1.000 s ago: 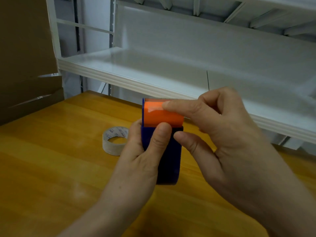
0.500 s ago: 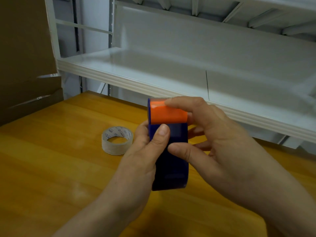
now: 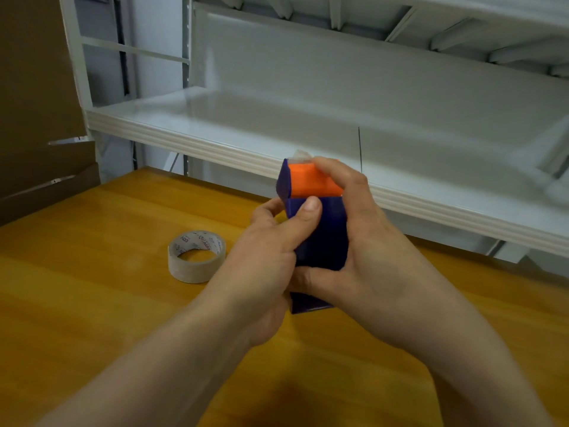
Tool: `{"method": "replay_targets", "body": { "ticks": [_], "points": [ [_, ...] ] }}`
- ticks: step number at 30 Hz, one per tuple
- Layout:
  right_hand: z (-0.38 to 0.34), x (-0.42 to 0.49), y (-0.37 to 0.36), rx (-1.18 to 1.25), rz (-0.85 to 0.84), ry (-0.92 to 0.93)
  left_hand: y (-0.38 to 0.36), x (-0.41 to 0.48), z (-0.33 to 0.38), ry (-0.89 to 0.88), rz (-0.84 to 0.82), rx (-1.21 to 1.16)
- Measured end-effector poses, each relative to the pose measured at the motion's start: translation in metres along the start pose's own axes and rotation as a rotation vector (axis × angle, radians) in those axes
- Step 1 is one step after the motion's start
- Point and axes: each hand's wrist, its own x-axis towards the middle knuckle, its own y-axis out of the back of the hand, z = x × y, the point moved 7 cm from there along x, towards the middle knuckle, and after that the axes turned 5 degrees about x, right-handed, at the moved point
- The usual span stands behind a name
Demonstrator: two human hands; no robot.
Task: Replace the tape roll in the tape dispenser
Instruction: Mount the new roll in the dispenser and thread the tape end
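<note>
The tape dispenser (image 3: 320,235) is a dark blue body with an orange top part, held upright above the wooden table. My left hand (image 3: 274,260) grips its left side, thumb pressed on the blue front just under the orange part. My right hand (image 3: 363,241) wraps its right side, with fingertips curled over the orange top, where a bit of whitish tape shows. A clear tape roll (image 3: 197,255) with printed core lies flat on the table, left of my left hand and apart from it.
The wooden table (image 3: 92,303) spreads under my arms. A white metal shelf (image 3: 215,143) runs along its far edge at about dispenser height. Brown cardboard (image 3: 40,118) stands at the far left.
My right hand has closed around the dispenser's right side, its fingers now curled over the orange top. The dispenser has tilted slightly. The roll on the table has not moved.
</note>
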Motion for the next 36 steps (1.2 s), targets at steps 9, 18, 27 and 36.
{"method": "replay_targets", "body": {
  "ticks": [9, 18, 27, 36],
  "points": [
    [0.027, 0.001, 0.018, 0.081, -0.038, -0.08, -0.011, 0.003, -0.002, 0.048, -0.221, -0.018],
    [0.044, 0.004, 0.027, 0.252, -0.019, -0.119, -0.008, -0.013, -0.006, -0.14, -0.168, 0.658],
    [0.048, 0.008, 0.02, 0.217, -0.007, -0.162, -0.007, -0.012, -0.014, -0.19, -0.028, 0.559],
    [0.06, 0.008, 0.01, 0.177, -0.122, -0.283, -0.005, -0.01, -0.028, -0.037, -0.017, 0.319]
  ]
}}
